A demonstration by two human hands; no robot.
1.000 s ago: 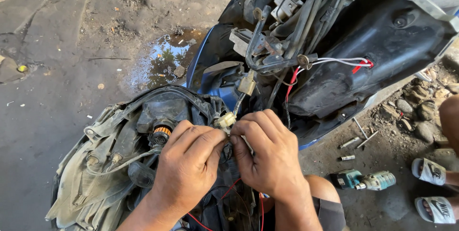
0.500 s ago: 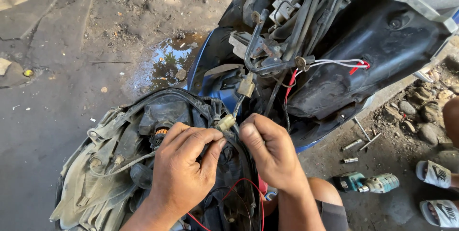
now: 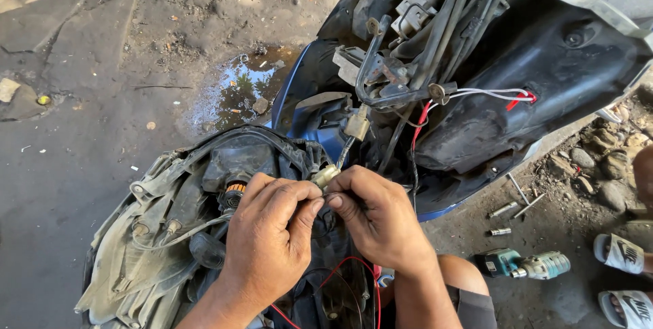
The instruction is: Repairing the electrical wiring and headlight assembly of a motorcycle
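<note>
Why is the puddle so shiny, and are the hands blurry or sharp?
Head view: the puddle mirrors bright sky and leaves, so it glints; pale sun patches dot the ground at top left; sunlight hits the stones at right, while the scooter body lies mostly in shade; the left hand and right hand look sharp, hardly blurred, pinching a small connector.

No packages, labels, signs or screens anywhere in view.

Open-air roadside repair spot: stripped scooter with exposed wiring, dusty detached headlight housing, cordless driver and loose bolts lying on stained concrete ground, puddle near the scooter's front.
</note>
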